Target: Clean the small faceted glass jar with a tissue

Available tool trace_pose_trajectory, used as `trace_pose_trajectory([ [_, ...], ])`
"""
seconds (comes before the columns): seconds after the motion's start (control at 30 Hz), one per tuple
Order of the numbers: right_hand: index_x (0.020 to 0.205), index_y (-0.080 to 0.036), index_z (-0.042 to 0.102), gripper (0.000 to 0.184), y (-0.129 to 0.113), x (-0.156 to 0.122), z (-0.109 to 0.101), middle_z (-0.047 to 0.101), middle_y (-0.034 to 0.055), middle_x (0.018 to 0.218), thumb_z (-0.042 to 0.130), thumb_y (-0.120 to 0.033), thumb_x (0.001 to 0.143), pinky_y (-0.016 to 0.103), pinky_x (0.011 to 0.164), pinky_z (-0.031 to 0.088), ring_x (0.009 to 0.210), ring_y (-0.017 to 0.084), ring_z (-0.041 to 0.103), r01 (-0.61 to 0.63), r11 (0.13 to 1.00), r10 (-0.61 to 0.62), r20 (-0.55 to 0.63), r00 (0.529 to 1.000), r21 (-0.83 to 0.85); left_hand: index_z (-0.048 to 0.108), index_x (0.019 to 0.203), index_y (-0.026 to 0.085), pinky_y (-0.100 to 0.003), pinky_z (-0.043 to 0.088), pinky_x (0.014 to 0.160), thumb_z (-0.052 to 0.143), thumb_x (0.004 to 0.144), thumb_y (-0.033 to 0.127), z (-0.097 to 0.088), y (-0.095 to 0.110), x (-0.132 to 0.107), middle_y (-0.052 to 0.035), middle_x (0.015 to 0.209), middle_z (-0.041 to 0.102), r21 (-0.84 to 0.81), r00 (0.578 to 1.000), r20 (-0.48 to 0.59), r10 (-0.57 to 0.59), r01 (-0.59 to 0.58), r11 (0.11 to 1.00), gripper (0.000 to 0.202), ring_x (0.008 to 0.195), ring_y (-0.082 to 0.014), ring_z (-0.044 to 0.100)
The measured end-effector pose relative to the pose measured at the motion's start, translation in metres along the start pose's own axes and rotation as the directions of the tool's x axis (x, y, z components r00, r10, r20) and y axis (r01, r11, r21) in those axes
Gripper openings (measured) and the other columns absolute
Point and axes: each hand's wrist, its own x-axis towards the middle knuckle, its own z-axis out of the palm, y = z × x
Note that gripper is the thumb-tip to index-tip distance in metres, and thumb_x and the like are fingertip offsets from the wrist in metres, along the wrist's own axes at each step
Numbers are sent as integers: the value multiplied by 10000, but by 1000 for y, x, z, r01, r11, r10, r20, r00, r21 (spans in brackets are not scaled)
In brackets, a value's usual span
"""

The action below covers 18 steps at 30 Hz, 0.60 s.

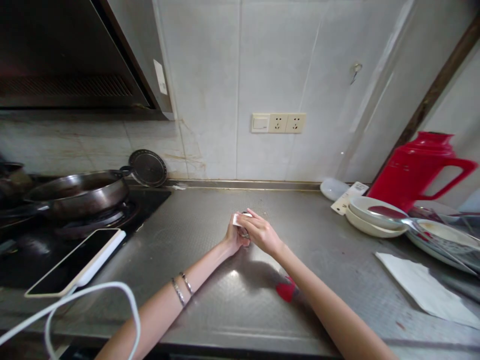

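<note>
My left hand (234, 235) is closed around a small, shiny, dark-looking object (243, 231), most of it covered by fingers. From above, my right hand (262, 234) is pressed over that object, its fingers bent around a white piece of tissue or cloth (236, 220). Both hands meet just above the middle of the metal countertop (210, 310). Under my right forearm shows a red thing (286, 290), partly hidden, and I cannot tell its kind.
At left, a steel pan (90, 192) sits on the black stove; a phone (71, 265) with a white cable (123, 287) lies nearer. Stacked bowls (369, 225), a patterned plate (446, 245), a red thermos (416, 170) and a white paper sheet (423, 290) occupy the right.
</note>
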Motion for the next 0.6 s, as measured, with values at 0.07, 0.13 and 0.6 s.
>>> trace_pose_trajectory([
  [0.07, 1273, -187, 507, 407, 3, -1, 0, 667, 106, 1132, 370, -57, 912, 490, 1051, 417, 1111, 182, 603, -29, 999, 29, -7, 1000, 28, 577, 732, 150, -242, 216, 340, 314, 851, 576, 0, -2, 1, -7, 412, 466, 53, 999, -22, 23, -22, 998, 515, 315, -131, 402],
  [0.13, 1253, -195, 525, 423, 7, -2, 0, 667, 96, 1129, 365, -34, 895, 485, 1049, 420, 1097, 174, 610, -64, 997, 64, -15, 998, 47, 580, 736, 146, -239, 232, 330, 317, 835, 590, 1, -4, 0, -24, 445, 504, 69, 999, -27, 34, -32, 997, 526, 327, -147, 443],
  [0.6, 1087, -204, 643, 341, 20, -7, -7, 694, 73, 1081, 448, -38, 861, 262, 796, 556, 952, 167, 677, -265, 945, 262, 43, 964, 191, 588, 731, 126, -237, 269, 341, 307, 834, 612, 6, -2, -10, -112, 580, 635, 12, 996, 60, -62, 61, 998, 570, 364, -163, 483],
])
